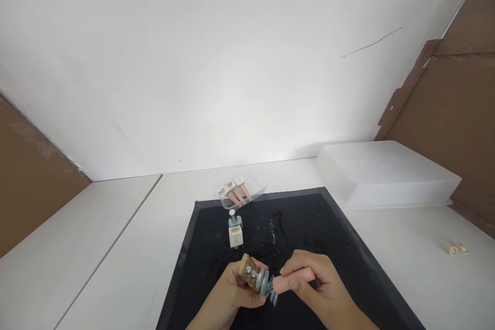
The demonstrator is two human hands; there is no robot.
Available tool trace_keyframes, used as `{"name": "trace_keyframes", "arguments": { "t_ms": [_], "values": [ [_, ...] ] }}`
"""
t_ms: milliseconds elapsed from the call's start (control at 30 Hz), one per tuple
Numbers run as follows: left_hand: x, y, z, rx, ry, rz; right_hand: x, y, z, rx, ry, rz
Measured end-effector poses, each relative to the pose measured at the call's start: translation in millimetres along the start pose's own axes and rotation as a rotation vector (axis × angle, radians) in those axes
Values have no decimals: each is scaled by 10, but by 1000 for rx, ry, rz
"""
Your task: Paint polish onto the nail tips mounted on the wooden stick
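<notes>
My left hand (240, 289) is closed round a small wooden block (247, 270) with metal fittings on its face. Grey-blue ring-shaped pieces (263, 281) stick out from the block toward the right. A pink cylindrical stick (294, 279) is pinched in my right hand (319, 283), tilted, its left end meeting the grey pieces. Whether they are joined there I cannot tell. Just beyond my left hand, on the black mat (301, 227), lies a white cube (235, 236) with printed marks, beside a teal piece (235, 221) with a white-topped metal post.
A clear tray (257, 188) at the mat's back edge holds several pink-handled pieces with white printed heads (232, 185). Back right stands a translucent white plastic box (390, 175). Small cream rings (453, 249) lie on the white table at far right. Brown panels flank both sides.
</notes>
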State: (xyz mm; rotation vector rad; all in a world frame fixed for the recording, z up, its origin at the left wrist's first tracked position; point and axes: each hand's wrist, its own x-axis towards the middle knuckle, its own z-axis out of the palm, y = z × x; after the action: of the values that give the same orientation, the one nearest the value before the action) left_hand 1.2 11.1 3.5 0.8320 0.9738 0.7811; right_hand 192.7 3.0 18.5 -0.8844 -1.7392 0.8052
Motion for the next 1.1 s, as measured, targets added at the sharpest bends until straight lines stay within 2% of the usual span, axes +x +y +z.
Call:
{"name": "trace_keyframes", "arguments": {
  "t_ms": [167,267,367,667,833,1000,1100],
  "values": [
    [-2,-18,-22,-17,0,-38,-1,9,3,-22,50,28],
    [37,-80,-60,-39,-43,-9,11,-9,2,-33,101,38],
    [54,-118,-69,-70,-35,-5,22,-35,4,-54,151,77],
    [-37,-56,-30,-108,-2,-72,25,-45,21,-61,236,156],
    [-50,-25,-11,-148,-29,-82,15,-40,24,-52,261,170],
    [-44,-37,-31,-131,-6,-156,19,-43,26,-44,259,176],
    [-56,-40,-38,-118,-2,-155,21,-53,26,-52,257,176]
  ]
}}
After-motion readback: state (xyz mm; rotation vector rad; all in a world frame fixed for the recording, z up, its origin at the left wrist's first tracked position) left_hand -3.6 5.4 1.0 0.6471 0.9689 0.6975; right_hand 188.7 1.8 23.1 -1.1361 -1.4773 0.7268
